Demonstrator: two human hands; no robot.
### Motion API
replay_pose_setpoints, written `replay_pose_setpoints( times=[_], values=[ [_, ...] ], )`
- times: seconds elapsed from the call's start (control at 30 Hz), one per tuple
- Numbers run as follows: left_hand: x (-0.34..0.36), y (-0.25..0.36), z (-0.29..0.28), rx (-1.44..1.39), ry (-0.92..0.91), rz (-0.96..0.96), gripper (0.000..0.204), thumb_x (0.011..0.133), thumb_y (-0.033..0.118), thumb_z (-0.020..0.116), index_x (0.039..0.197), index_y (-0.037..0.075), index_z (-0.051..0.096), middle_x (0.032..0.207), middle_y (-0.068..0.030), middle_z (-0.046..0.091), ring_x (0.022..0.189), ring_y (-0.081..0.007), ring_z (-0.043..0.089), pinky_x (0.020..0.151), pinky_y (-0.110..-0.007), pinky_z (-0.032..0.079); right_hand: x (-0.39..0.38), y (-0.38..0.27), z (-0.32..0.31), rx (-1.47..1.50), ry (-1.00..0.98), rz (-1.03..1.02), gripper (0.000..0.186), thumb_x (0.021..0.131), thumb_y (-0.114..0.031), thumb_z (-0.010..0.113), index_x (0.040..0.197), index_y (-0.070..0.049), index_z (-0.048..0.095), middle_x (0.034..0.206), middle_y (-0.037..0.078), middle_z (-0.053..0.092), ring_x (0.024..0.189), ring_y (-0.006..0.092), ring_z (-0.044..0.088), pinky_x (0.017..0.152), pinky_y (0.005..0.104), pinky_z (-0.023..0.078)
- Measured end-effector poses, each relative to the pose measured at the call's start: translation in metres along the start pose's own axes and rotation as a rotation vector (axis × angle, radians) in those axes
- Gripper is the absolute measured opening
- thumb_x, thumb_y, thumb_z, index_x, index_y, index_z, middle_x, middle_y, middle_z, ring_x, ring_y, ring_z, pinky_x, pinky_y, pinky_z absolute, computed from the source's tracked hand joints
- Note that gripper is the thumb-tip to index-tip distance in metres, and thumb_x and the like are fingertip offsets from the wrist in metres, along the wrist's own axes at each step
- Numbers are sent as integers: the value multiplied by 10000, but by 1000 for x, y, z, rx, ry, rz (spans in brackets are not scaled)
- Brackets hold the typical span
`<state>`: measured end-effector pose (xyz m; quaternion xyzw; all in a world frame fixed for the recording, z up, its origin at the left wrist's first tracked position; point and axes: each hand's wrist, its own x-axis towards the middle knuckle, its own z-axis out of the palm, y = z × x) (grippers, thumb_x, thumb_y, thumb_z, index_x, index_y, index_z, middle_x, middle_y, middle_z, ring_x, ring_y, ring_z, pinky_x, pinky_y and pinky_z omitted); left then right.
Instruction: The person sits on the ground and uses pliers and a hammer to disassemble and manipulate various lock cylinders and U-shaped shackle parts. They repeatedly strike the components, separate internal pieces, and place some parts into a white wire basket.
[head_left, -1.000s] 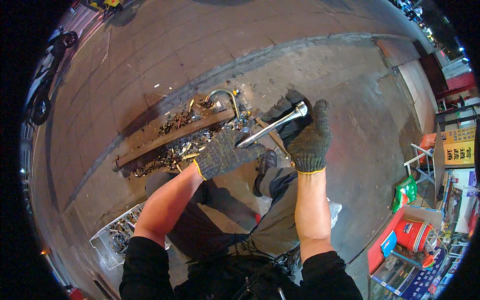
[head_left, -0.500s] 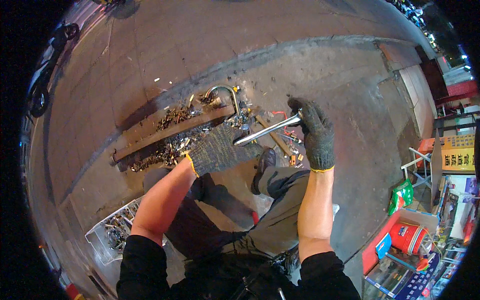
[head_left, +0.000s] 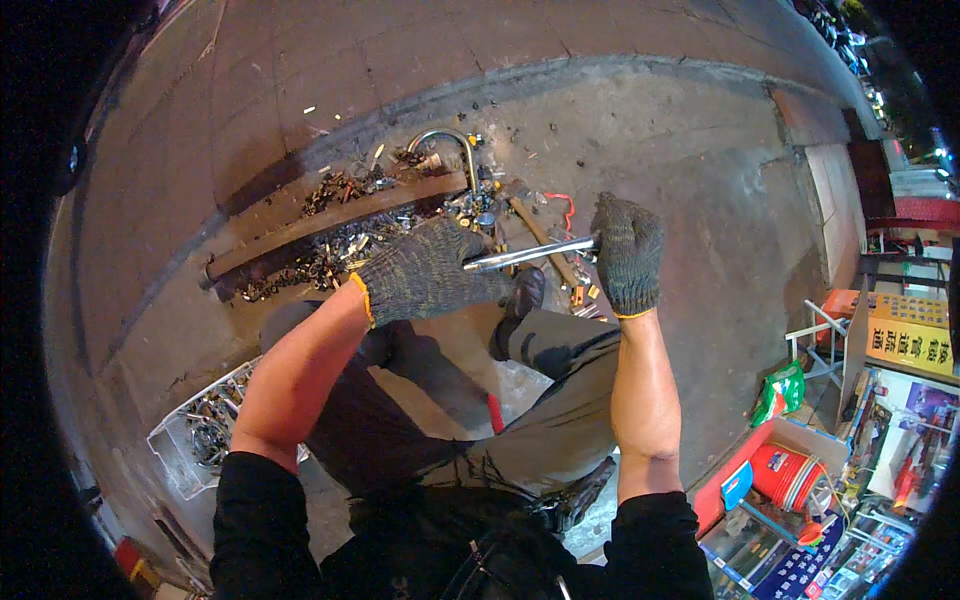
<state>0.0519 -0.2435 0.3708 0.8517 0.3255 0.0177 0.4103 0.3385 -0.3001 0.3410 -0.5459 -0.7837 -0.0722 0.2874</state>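
Note:
A shiny chrome metal tube (head_left: 530, 255) spans the gap between my two gloved hands, tilted slightly up toward the right. My left hand (head_left: 430, 275), in a dark grey knit glove with a yellow cuff, is closed around its left end. The fingers of my right hand (head_left: 630, 255), gloved alike, are wrapped round the other end and hide it. Beyond my left hand lies a long rusty metal bar (head_left: 335, 228) on the ground. A bent chrome pipe (head_left: 467, 150) arches beside the bar's right end. A wooden-handled tool (head_left: 545, 240) lies partly behind the tube.
Small metal scraps (head_left: 345, 265) are scattered around the bar. A white wire basket (head_left: 180, 450) of metal parts stands at my left. To the right are a green bag (head_left: 778, 393), a folding stool (head_left: 825, 345), a red bucket (head_left: 785, 475) and a yellow sign (head_left: 905, 345).
My right hand has closed further over the tube's right end, covering the flared tip seen before. The tube now lies flatter. The whole view has shifted slightly.

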Motion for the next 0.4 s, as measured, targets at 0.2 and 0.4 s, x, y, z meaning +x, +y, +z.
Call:
replay_pose_setpoints(
  times=[0.2,0.4],
  values=[
    [-10,6,-9,-228,-149,-63,457,821,468,773,916,22,740,716,-122,703,610,-223,665,580,-376,524,-14,-8,-5,-15,5,-8,286,774,-71,674,1055,-23,670,915,172,669,796,374,639,680,482,485],
    [-26,5,1,-651,-529,-403,445,820,448,788,1048,70,743,688,-26,674,546,-135,604,487,-323,458,-19,-13,-17,257,84,-23,293,782,-165,683,1047,-39,687,987,162,700,875,401,655,780,526,504]
  ],
)
